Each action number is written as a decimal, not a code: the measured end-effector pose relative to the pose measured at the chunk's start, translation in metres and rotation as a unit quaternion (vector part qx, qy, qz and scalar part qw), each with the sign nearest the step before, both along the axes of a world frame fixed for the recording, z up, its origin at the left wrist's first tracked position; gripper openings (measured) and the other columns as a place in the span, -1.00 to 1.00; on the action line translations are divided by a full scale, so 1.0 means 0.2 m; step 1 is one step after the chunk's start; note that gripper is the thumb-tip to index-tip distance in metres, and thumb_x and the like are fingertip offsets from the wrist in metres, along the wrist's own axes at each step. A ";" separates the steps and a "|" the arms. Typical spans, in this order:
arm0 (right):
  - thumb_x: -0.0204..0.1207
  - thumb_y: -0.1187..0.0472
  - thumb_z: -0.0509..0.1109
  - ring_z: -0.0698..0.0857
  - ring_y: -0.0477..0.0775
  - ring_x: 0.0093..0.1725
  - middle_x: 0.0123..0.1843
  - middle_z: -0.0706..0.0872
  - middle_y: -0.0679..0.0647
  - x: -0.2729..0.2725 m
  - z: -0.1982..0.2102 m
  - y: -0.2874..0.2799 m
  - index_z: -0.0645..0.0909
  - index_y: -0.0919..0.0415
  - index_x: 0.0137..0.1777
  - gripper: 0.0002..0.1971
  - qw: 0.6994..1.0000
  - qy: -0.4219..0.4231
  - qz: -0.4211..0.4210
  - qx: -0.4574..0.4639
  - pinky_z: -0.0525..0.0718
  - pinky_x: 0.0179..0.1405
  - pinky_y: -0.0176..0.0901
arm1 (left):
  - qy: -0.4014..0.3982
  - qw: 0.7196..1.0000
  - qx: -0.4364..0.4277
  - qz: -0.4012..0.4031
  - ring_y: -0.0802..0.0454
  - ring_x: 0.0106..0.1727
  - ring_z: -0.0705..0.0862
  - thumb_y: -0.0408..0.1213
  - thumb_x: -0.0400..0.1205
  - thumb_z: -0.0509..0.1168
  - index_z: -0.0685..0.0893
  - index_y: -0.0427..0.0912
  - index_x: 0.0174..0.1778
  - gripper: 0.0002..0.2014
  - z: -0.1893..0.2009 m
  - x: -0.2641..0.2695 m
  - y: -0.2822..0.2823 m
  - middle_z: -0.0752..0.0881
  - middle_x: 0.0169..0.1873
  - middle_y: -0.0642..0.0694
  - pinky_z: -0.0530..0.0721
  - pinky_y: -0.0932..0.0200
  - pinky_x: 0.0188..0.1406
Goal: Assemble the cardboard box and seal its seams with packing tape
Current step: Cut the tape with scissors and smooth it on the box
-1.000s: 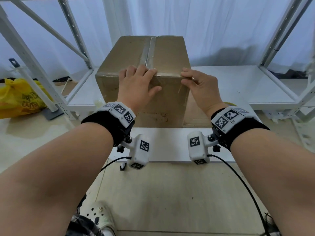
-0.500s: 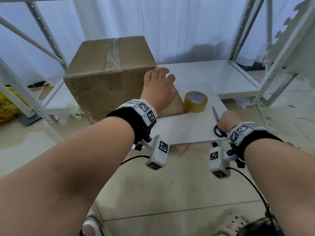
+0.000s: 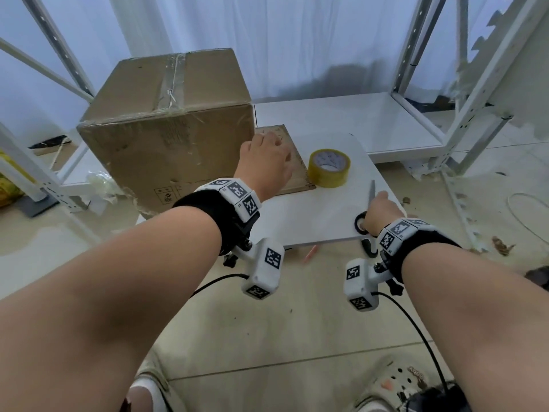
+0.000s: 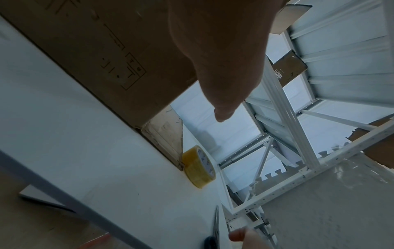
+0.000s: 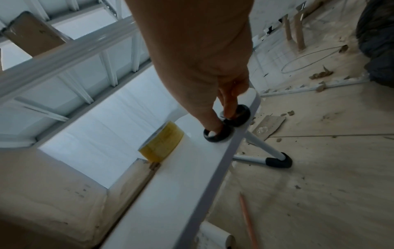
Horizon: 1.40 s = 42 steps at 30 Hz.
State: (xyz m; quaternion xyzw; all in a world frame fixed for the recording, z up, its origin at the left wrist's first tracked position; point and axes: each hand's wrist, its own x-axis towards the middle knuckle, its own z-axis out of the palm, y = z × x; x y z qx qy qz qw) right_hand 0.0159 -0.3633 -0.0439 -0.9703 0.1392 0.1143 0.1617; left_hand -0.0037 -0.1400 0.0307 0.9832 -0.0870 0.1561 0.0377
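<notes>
both hands are off the cardboard box now: our right hand fingers the scissors loops, left hand seemingly open, nearing the tape roll — another strip's coming.

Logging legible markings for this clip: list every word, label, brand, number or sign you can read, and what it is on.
No text can be read as words.
Cardboard box: printed handling symbols in a frame near its lower edge, too small to read.
Tape roll: print on the inner core label, blurred.
Flat cardboard piece: faint printed lines, unreadable.
Wrist trackers: black-and-white square code markers, no lettering legible.
Yellow bag: print not readable.
</notes>
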 end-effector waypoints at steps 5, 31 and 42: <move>0.51 0.23 0.44 0.62 0.28 0.25 0.24 0.59 0.31 0.02 0.11 0.05 0.25 0.44 0.37 -0.43 0.980 -0.113 -0.090 0.138 0.53 -0.03 -0.02 | -0.028 0.999 -0.008 -0.022 -0.14 0.40 0.37 -0.10 0.68 0.17 0.64 -0.14 0.20 -0.71 0.04 -0.02 0.06 0.51 0.31 -0.12 0.30 -0.05 0.35; 0.51 0.03 0.48 0.53 -0.23 -0.24 -0.21 0.58 -0.15 -0.20 0.74 1.52 0.56 0.04 0.38 -0.56 0.801 -0.151 0.457 0.357 0.45 -0.23 -0.49 | 0.065 0.860 -0.428 0.271 -0.19 0.18 0.67 -0.01 0.54 0.42 0.50 -0.29 0.40 -0.40 0.10 -0.34 1.22 0.69 0.19 -0.25 0.62 -0.03 0.20; 0.47 -0.08 0.49 0.64 -0.01 0.03 0.09 0.66 -0.09 -0.10 0.54 1.58 0.44 -0.23 0.48 -0.42 0.813 -0.174 0.432 0.350 0.65 0.25 0.03 | 0.006 0.704 -0.687 0.181 -0.02 -0.31 0.56 -0.19 0.62 0.36 0.58 -0.21 -0.22 -0.81 -0.10 -0.50 1.24 0.61 -0.35 -0.17 0.62 0.04 -0.14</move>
